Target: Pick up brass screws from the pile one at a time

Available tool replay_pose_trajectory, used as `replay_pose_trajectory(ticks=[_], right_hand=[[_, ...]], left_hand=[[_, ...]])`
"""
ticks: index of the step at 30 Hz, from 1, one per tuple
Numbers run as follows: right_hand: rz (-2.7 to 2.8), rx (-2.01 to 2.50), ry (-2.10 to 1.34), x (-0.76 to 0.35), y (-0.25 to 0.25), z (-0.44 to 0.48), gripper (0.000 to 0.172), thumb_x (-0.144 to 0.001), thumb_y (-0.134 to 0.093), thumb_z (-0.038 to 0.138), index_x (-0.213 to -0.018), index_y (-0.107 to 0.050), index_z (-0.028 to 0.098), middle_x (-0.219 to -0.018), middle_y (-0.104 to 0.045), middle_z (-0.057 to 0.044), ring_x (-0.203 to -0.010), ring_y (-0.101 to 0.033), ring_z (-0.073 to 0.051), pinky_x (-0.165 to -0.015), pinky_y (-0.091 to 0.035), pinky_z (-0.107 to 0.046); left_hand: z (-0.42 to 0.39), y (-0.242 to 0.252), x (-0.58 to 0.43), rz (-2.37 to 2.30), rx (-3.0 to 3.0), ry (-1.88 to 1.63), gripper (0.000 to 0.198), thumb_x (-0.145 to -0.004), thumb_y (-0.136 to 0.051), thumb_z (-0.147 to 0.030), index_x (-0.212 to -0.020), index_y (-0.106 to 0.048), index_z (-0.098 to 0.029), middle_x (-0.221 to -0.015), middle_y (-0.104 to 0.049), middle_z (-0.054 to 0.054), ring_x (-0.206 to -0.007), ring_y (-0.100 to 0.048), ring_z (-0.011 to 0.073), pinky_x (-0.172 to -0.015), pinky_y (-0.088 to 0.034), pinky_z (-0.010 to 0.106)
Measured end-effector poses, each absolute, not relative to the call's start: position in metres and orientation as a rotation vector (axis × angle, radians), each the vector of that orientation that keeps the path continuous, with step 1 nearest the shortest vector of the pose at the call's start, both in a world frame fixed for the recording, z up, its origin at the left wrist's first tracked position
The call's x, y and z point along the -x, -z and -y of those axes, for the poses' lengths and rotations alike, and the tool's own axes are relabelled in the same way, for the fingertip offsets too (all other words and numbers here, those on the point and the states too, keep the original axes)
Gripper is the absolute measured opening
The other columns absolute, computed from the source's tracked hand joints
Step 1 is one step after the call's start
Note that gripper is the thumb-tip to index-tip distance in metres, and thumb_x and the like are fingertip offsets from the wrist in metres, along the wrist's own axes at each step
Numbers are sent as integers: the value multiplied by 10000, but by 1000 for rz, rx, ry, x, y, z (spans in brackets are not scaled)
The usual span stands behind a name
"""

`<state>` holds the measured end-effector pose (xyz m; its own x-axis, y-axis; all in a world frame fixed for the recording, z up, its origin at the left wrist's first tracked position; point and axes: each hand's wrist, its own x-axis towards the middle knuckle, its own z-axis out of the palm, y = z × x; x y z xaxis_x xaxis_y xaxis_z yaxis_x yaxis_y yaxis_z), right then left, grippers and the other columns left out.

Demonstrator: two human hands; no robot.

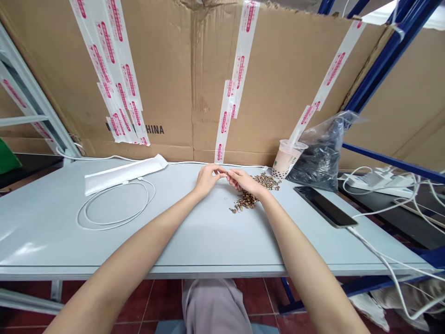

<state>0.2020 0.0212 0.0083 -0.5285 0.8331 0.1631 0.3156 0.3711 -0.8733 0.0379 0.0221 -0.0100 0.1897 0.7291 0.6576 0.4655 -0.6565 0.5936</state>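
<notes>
My left hand (207, 179) and my right hand (243, 181) meet above the table, fingertips pinched together. Something tiny and dark shows where the fingertips touch; it is too small and too covered to name. Beside and partly behind my right hand lies a heap of small brass-coloured metal parts (248, 199), shaped somewhat like screws or pins. A few of them are scattered toward me at the heap's near edge.
A lidded drink cup (285, 160) and a clear bag of dark material (318, 157) stand behind the heap. To the right is a phone (325, 205) with a cable. A coiled white cable (118, 222) and a white folded strip (121, 176) lie left. Cardboard (167, 83) walls the back.
</notes>
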Motion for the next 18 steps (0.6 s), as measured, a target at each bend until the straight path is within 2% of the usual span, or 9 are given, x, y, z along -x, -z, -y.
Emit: replay_pose_trajectory(ticks=[4, 9, 13, 18], right_hand=[[2043, 1045, -1058, -205, -7, -23, 415, -845, -335, 521, -722, -490, 156, -565, -453, 13, -502, -424, -99, -475, -334, -226], [2009, 1074, -1077, -206, -10, -22, 320, -805, -457, 493, -808, -444, 174, -632, -505, 13, -523, -442, -90, -485, -343, -214], [2038, 998, -1144, -203, -13, -19, 318, -820, -438, 484, -760, -424, 171, -610, -460, 24, -515, -406, -80, -494, -337, -216], [2050, 950, -1240, -206, -12, -18, 400, -844, -357, 527, -671, -396, 169, -560, -375, 37, -487, -341, -72, -470, -290, -214]], left_hand=[[-25, 12, -38, -1146, -2123, -1514, 82, -727, -621, -215, -774, -678, -180, -765, -674, 2, -676, -527, 130, -687, -407, 261], [-25, 10, -36, -1152, -2080, -1536, 95, -717, -633, -227, -783, -682, -181, -752, -667, 2, -671, -522, 128, -677, -406, 258], [-24, 8, -36, -1137, -2101, -1511, 101, -728, -620, -218, -800, -681, -181, -746, -661, 3, -668, -525, 128, -672, -408, 255], [-23, 8, -37, -1107, -2216, -1463, 68, -727, -624, -197, -761, -681, -186, -753, -673, -1, -681, -520, 133, -671, -397, 256]])
